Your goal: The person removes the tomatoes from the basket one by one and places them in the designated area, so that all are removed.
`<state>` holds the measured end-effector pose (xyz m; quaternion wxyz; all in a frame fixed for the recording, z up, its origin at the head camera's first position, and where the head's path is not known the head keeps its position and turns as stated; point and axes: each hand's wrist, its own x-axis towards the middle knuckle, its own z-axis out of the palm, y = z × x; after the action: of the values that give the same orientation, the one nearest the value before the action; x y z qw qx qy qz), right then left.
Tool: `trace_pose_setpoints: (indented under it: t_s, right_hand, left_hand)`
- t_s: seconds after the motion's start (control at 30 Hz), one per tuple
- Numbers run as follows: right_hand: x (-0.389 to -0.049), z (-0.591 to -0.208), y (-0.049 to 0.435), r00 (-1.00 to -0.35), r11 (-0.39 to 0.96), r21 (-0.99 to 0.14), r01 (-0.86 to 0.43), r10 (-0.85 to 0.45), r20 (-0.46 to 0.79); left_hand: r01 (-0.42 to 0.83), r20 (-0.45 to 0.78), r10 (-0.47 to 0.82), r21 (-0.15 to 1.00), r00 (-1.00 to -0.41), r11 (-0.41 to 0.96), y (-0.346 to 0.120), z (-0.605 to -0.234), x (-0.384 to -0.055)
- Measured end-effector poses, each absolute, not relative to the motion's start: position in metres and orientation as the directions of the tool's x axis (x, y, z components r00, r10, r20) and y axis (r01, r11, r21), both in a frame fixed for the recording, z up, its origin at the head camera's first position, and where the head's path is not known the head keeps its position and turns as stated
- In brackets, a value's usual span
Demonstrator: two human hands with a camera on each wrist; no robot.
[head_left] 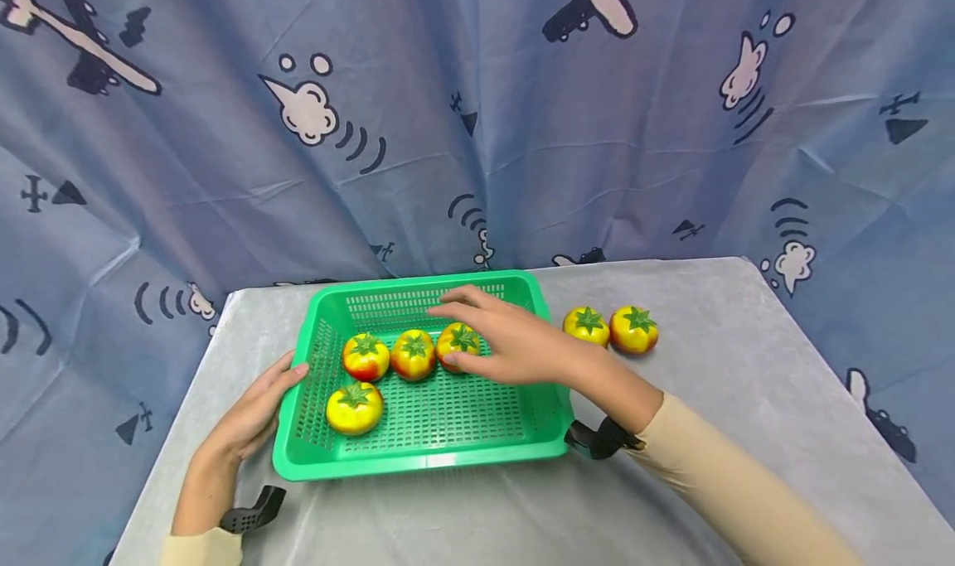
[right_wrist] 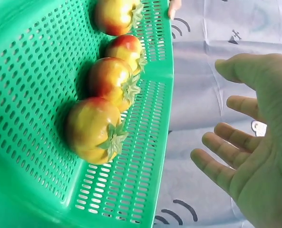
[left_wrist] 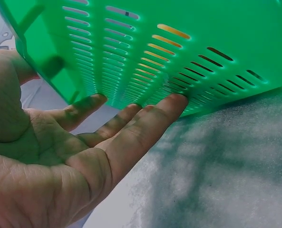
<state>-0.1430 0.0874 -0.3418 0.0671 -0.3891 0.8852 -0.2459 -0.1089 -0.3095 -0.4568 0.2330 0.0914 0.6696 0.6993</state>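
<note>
A green plastic basket (head_left: pixel 448 417) with slotted walls stands on the table. Several shiny yellow-red tomatoes with green leafy tops are in it, among them a front-left one (head_left: pixel 354 408) and the right end one (head_left: pixel 458 346) of a back row. My left hand (head_left: pixel 257 404) holds the basket's left side, thumb at the rim and fingertips against the outer wall (left_wrist: pixel 179 52). Over the basket's right part is my right hand (head_left: pixel 500 334), fingers spread and nothing in them. It overlaps the end tomato in the head view; the right wrist view shows the palm (right_wrist: pixel 259 171) apart from the tomatoes (right_wrist: pixel 95 130).
Two more tomatoes, one nearer (head_left: pixel 586 326) and one farther right (head_left: pixel 634 330), lie on the grey-white table cover (head_left: pixel 746 400) right of the basket. A blue patterned curtain (head_left: pixel 477 135) hangs behind the table. Each wrist wears a black device (head_left: pixel 600 439).
</note>
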Motion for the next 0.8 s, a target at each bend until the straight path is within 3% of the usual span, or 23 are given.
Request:
trace_pose_setpoints:
  t_s: [0.33, 0.8]
  right_hand:
    - [-0.151, -0.347, 0.062, -0.607, 0.534, -0.45, -0.716, -0.795, 0.023]
    - [-0.154, -0.355, 0.02, -0.51, 0.486, -0.428, -0.762, -0.857, -0.066]
  left_hand:
    - [-0.177, -0.147, 0.466, 0.984, -0.873, -0.022, -0.311, -0.459, -0.109]
    - [-0.21, -0.202, 0.447, 0.977, -0.871, 0.033, -0.312, -0.458, -0.107]
